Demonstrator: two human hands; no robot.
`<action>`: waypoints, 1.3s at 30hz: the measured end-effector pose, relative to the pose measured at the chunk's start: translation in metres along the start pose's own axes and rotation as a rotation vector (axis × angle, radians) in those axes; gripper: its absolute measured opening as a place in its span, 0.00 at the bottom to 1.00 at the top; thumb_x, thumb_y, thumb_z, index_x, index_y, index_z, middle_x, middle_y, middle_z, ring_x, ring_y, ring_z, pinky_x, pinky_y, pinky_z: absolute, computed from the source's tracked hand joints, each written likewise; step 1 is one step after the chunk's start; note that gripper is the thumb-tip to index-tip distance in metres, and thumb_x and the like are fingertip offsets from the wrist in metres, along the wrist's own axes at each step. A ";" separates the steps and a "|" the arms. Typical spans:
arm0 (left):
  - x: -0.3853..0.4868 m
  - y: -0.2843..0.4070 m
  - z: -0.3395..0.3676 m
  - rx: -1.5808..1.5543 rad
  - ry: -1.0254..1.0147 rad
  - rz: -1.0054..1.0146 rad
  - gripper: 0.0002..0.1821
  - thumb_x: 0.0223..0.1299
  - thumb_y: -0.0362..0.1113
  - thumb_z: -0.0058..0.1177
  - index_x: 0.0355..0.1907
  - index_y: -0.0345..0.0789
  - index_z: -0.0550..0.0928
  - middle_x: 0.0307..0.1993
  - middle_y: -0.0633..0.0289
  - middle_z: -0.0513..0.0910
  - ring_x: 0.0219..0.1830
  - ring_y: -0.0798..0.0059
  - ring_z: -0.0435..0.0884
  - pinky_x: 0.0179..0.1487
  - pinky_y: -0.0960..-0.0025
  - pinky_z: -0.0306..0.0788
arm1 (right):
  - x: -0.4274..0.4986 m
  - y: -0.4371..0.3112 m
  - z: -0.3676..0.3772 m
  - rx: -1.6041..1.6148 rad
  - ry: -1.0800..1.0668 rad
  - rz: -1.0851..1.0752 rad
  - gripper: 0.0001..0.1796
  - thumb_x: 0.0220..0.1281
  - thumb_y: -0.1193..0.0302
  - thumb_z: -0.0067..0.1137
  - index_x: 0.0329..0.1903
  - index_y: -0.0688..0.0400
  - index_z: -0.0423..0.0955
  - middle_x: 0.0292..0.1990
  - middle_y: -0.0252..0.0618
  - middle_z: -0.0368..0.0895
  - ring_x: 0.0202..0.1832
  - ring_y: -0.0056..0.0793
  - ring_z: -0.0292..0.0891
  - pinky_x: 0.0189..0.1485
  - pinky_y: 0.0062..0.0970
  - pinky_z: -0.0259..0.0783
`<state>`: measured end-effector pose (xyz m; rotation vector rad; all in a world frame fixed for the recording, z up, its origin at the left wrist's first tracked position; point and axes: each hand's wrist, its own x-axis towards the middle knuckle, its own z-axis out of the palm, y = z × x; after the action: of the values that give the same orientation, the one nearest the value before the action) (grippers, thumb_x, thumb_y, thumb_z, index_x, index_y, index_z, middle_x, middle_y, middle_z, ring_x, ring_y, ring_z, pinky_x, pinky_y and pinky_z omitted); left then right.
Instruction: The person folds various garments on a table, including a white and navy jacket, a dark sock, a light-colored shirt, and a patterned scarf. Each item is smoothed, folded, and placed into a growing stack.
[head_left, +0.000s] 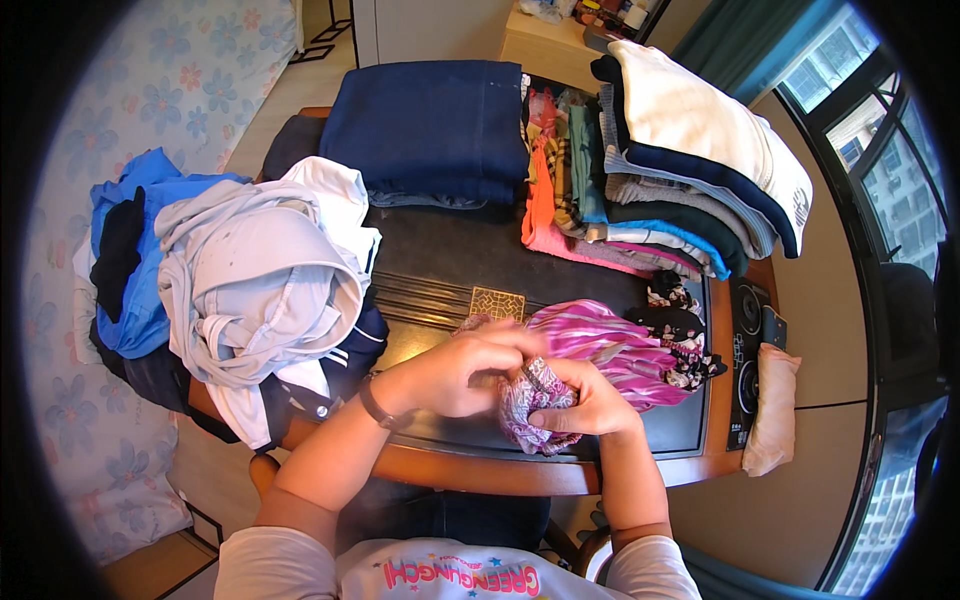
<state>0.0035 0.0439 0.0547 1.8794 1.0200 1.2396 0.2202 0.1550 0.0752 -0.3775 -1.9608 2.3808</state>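
A small pink-and-white patterned cloth (529, 420), bunched up, is between my two hands above the table's near edge. My right hand (600, 397) grips it, thumb across its front. At its upper left side my left hand (472, 367) has bent, partly blurred fingers; whether they pinch the cloth I cannot tell. Behind the hands lies a pink striped cloth (600, 337), gathered, and at its right end a black floral cloth (671, 330). A bit of patterned fabric shows behind my left fingers.
Rumpled clothes with a light grey garment (262, 277) on top are heaped at the left. Folded navy fabric (427, 131) lies at the back, beside a tall stack of folded clothes topped by a cream garment (690, 112). A peach-coloured pouch (772, 412) is at the table's right edge.
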 end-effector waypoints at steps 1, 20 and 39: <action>0.000 0.000 -0.002 -0.042 -0.049 -0.035 0.09 0.47 0.22 0.59 0.35 0.31 0.81 0.54 0.52 0.82 0.61 0.53 0.78 0.79 0.48 0.55 | -0.001 -0.002 -0.002 -0.024 -0.020 0.006 0.25 0.54 0.81 0.73 0.57 0.63 0.80 0.46 0.32 0.86 0.49 0.18 0.78 0.56 0.26 0.74; -0.008 0.015 -0.030 0.812 0.734 -0.065 0.14 0.52 0.15 0.57 0.42 0.29 0.79 0.40 0.51 0.78 0.43 0.52 0.81 0.48 0.60 0.76 | -0.004 -0.009 -0.035 -1.205 1.441 -0.808 0.24 0.40 0.89 0.53 0.46 0.64 0.81 0.40 0.46 0.78 0.41 0.43 0.77 0.49 0.33 0.74; -0.004 -0.010 0.029 -0.776 0.696 -0.770 0.18 0.76 0.44 0.54 0.55 0.30 0.78 0.49 0.58 0.83 0.41 0.79 0.84 0.45 0.71 0.79 | -0.002 -0.006 0.002 -0.401 -0.225 -0.129 0.20 0.50 0.79 0.60 0.49 0.64 0.80 0.44 0.45 0.87 0.48 0.37 0.86 0.53 0.31 0.77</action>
<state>0.0265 0.0422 0.0346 0.3776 1.1846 1.4902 0.2208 0.1542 0.0821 0.0133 -2.4798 2.0206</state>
